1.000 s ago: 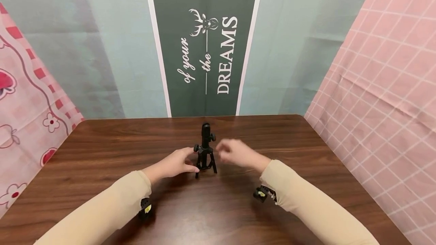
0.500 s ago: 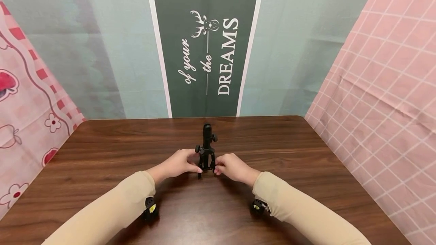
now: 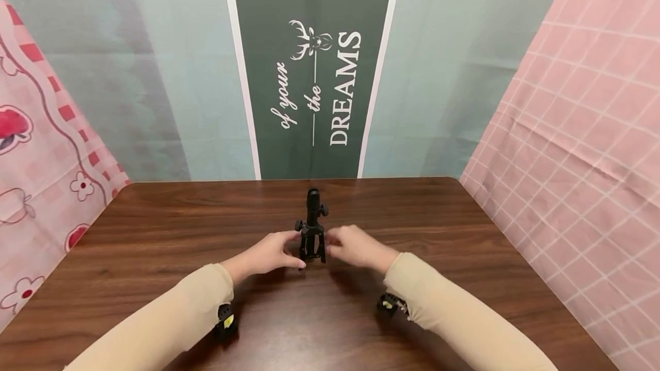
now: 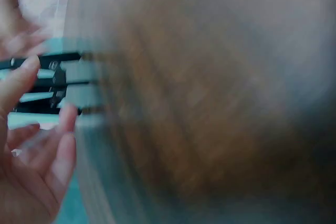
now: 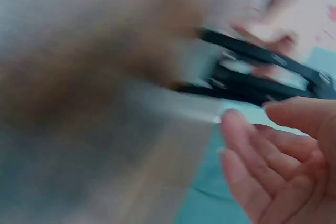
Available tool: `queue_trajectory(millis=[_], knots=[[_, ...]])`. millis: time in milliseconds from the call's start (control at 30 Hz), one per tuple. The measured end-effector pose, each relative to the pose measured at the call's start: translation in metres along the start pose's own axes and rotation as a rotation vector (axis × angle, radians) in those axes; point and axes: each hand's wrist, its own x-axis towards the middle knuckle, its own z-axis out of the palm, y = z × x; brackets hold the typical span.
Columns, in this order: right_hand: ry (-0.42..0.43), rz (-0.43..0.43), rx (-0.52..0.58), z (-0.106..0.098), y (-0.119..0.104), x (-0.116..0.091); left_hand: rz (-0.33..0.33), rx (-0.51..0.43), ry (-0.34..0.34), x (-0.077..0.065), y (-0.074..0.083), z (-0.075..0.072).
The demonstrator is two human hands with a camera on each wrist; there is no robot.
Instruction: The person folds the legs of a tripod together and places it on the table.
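A small black tabletop tripod (image 3: 311, 231) stands upright near the middle of the table, its legs only slightly spread. From the left, my left hand (image 3: 268, 253) holds it low down, with the thumb against one leg and the fingertips at another in the left wrist view. Just right of the tripod is my right hand (image 3: 357, 246), its fingers loosely bent and slightly blurred. In the right wrist view, the right thumb and fingers are parted beside the tripod legs (image 5: 247, 72), with nothing gripped between them.
The brown wood-grain table (image 3: 319, 314) reaches back to a grey-green printed cloth (image 3: 206, 90). Pink patterned cloth (image 3: 582, 102) hangs along the right side, and another pink cloth (image 3: 46, 159) hangs on the left.
My right hand came in to the tripod's right leg, then drew slightly away. The tripod's legs have come closer together. The left hand stays beside it.
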Motion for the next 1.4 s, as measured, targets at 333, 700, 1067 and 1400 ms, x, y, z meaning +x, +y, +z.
queue_trajectory(millis=[333, 700, 1067, 1400], knots=[[0.294, -0.095, 0.01, -0.065, -0.041, 0.013, -0.033, 0.233, 0.04, -0.008, 0.008, 0.011], [0.208, -0.072, -0.009, -0.077, -0.05, 0.016, -0.015, 0.381, 0.132, -0.009, 0.011, 0.02], [0.169, -0.031, 0.075, -0.091, -0.037, 0.007, 0.048, 0.418, 0.203, -0.016, 0.006, 0.01], [0.222, 0.0, 0.273, -0.099, -0.019, 0.0, 0.18, 0.356, 0.338, -0.018, 0.0, 0.005]])
